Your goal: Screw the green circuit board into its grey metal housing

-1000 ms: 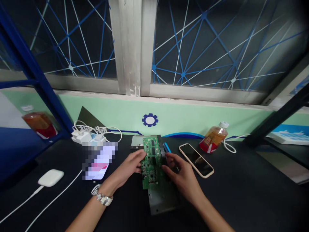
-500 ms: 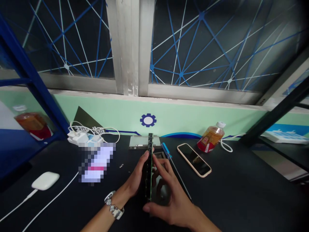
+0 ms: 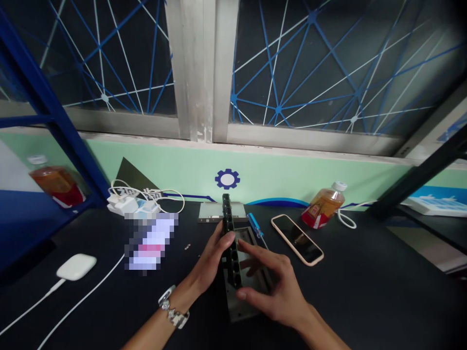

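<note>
My left hand (image 3: 212,257) is shut on a green circuit board (image 3: 230,243), which stands on its long edge with a row of black network ports (image 3: 233,257) showing. The board's lower end sits over a grey metal chassis tray (image 3: 248,291). Its green face is mostly hidden from this angle. My right hand (image 3: 272,287) spreads open above the tray, fingers reaching over its inside and thumb close to the port row. A blue-handled screwdriver (image 3: 255,225) lies just past the fingertips, next to the tray.
A flat metal plate (image 3: 222,212) lies behind the tray. A phone in a beige case (image 3: 297,239) and a juice bottle (image 3: 323,206) stand to the right. On the left are a blurred object (image 3: 149,240), a charger with cables (image 3: 133,206), and a white earbud case (image 3: 76,267).
The board, flat across both hands a second ago, has turned onto its edge and now stands over the tray. My right hand has let go of it and moved over the tray.
</note>
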Motion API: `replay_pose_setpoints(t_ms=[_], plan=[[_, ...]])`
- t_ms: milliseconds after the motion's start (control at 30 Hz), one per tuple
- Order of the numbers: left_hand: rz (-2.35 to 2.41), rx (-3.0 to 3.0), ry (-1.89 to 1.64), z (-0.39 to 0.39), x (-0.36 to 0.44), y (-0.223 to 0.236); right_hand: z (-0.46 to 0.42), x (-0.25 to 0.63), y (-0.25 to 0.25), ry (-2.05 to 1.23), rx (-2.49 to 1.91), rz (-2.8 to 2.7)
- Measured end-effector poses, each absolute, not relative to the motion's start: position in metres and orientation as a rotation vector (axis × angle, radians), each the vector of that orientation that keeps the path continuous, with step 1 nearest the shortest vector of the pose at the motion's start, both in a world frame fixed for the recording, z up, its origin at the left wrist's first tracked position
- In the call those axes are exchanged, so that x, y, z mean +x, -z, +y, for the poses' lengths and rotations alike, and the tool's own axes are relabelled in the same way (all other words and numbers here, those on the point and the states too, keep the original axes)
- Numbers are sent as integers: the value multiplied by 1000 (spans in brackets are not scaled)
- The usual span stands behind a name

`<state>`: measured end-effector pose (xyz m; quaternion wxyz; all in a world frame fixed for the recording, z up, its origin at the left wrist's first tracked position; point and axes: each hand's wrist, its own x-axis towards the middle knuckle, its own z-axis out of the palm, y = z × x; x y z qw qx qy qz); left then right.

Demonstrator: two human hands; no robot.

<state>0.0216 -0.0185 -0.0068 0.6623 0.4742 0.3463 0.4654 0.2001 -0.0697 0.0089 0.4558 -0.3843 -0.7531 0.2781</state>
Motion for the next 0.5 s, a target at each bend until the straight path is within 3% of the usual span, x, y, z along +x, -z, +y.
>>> replay_pose_setpoints(t_ms=[500], plan=[[790, 1076, -994, -13, 30, 17, -75, 205, -16, -294, -983, -2027]])
